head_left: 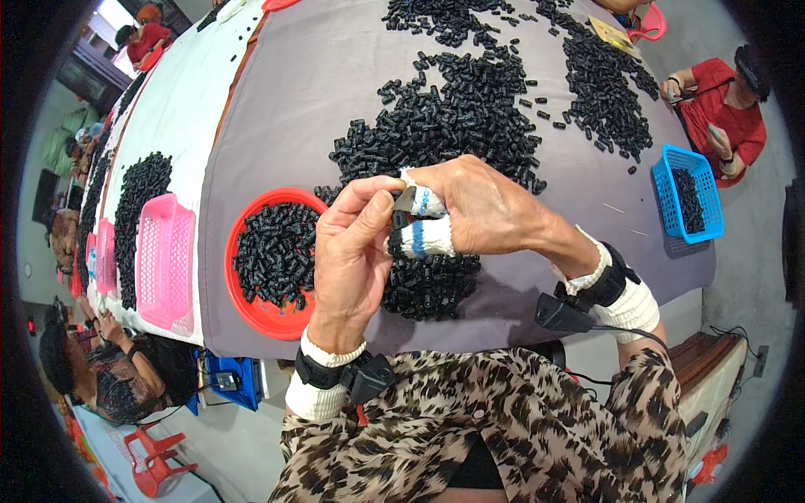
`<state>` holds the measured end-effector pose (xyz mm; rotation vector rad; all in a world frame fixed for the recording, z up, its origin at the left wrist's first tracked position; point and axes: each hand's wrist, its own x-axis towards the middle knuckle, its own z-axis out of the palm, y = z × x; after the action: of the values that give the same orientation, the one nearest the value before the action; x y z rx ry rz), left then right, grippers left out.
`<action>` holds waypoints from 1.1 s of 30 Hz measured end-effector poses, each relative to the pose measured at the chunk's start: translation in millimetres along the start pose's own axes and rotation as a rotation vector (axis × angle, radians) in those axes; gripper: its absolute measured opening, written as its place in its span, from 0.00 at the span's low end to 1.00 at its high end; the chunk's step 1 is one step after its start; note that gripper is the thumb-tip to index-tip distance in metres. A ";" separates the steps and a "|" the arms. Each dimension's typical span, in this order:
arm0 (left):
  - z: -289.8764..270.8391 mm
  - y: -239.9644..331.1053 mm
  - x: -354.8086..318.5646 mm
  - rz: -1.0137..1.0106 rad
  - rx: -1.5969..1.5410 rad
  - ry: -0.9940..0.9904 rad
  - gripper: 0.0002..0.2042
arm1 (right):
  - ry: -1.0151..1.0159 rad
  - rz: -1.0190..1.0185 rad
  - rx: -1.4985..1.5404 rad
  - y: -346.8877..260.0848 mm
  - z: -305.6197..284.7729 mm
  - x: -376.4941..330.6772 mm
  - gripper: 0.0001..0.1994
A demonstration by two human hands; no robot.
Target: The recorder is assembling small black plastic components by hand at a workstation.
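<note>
My left hand is closed in a pinch, thumb and forefinger meeting in front of my chest. A small black piece shows at its fingertips, partly hidden by the fingers. My right hand curls inward against it, with white bands with blue marks wrapped round its fingers. Between the two hands' fingertips sits a small grey flat piece, seemingly at the right hand's banded thumb. Behind and below the hands spreads a large heap of short black cylindrical parts on the grey-covered table.
On the left stands a red round basin full of black parts. A blue basket holds more at the right, near a person in red. Pink baskets line a white table. Other people sit along the left. Thin sticks lie rightward.
</note>
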<state>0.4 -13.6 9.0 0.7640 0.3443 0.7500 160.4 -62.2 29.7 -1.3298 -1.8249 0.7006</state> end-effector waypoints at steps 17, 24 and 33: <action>-3.4 0.0 0.1 0.039 0.000 0.015 0.10 | 0.133 0.070 0.035 -10.0 1.1 -1.8 0.16; 3.7 0.0 2.0 0.008 -0.020 0.056 0.12 | 0.181 0.056 0.058 -2.7 1.9 -4.9 0.17; -0.4 -0.8 0.7 0.024 -0.070 -0.070 0.14 | 0.167 0.092 0.066 -7.9 -1.6 -5.0 0.17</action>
<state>1.1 -13.3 8.2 0.7270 0.2450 0.7524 158.4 -69.4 35.5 -1.3929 -1.6039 0.6706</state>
